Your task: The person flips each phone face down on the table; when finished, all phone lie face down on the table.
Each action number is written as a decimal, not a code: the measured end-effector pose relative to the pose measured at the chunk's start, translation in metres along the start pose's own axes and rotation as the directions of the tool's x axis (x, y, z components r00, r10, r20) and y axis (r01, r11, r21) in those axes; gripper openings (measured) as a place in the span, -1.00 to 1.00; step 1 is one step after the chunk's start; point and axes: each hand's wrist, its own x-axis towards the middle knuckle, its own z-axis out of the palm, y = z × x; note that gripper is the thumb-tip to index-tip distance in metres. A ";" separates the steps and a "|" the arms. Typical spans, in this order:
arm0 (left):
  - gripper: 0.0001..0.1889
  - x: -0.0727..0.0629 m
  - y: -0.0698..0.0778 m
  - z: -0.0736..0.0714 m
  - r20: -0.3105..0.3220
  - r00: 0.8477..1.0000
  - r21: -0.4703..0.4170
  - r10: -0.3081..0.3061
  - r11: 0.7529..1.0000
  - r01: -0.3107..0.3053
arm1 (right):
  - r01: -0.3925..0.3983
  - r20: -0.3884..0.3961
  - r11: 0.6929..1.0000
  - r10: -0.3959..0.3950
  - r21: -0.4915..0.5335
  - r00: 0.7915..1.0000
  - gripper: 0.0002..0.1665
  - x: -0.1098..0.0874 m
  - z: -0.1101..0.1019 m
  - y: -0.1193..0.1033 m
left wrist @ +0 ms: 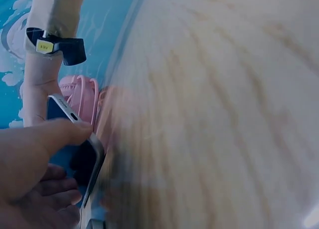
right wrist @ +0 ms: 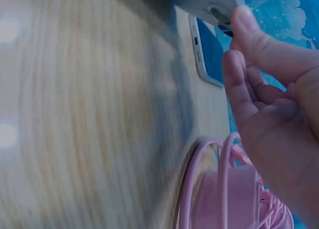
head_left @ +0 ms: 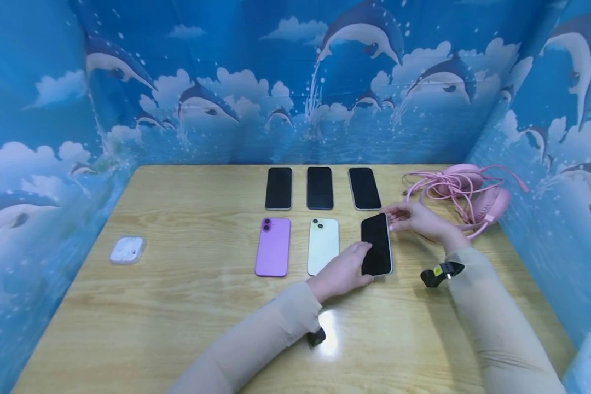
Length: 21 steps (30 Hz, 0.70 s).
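A black-screened smartphone point(head_left: 376, 244) is between my two hands at the right end of the front row, screen up and tilted off the table. My left hand point(head_left: 343, 269) holds its lower left part, the thumb along the bottom edge with the port and the fingers at the screen side. At the upper right corner, near the camera lens point(right wrist: 219, 14), my right hand point(head_left: 416, 219) pinches it with thumb and forefinger. Just left lie a pale smartphone point(head_left: 323, 246) and a purple smartphone point(head_left: 273, 247), both with their backs up.
Behind stand three more smartphones in a row, screens up: left point(head_left: 278, 189), middle point(head_left: 320, 188) and right point(head_left: 364, 189). Pink headphones point(head_left: 490, 205) with a tangled cable lie beside my right hand. A clear case with white earphones point(head_left: 127, 250) lies far left. Dolphin-print curtains point(head_left: 256, 65) border the table.
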 end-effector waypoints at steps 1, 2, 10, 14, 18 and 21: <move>-0.22 0.000 -0.001 0.000 0.003 1.000 -0.011 0.000 1.000 0.000 | -0.009 -0.008 1.000 0.009 0.001 1.000 -0.42 0.001 0.001 -0.002; -0.22 0.001 -0.002 0.000 0.003 1.000 -0.016 0.004 1.000 -0.004 | -0.012 -0.011 1.000 0.012 0.007 1.000 -0.42 0.002 0.001 -0.003; -0.20 0.000 -0.008 0.002 -0.007 1.000 -0.045 0.023 0.999 -0.023 | -0.007 -0.022 1.000 0.007 0.006 1.000 -0.51 0.009 0.006 -0.010; -0.19 0.000 -0.008 0.002 0.000 1.000 -0.087 0.026 0.996 -0.026 | -0.027 -0.054 0.998 0.031 0.064 0.998 -0.50 0.009 0.008 -0.015; -0.18 0.000 -0.008 0.003 0.003 0.999 -0.147 0.038 0.988 -0.037 | -0.018 -0.079 0.999 0.022 0.049 0.997 -0.48 0.013 0.011 -0.023; -0.15 0.001 -0.008 0.004 -0.013 1.000 -0.169 0.023 0.985 -0.025 | -0.006 -0.093 1.000 0.005 -0.012 0.996 -0.50 0.017 0.013 -0.028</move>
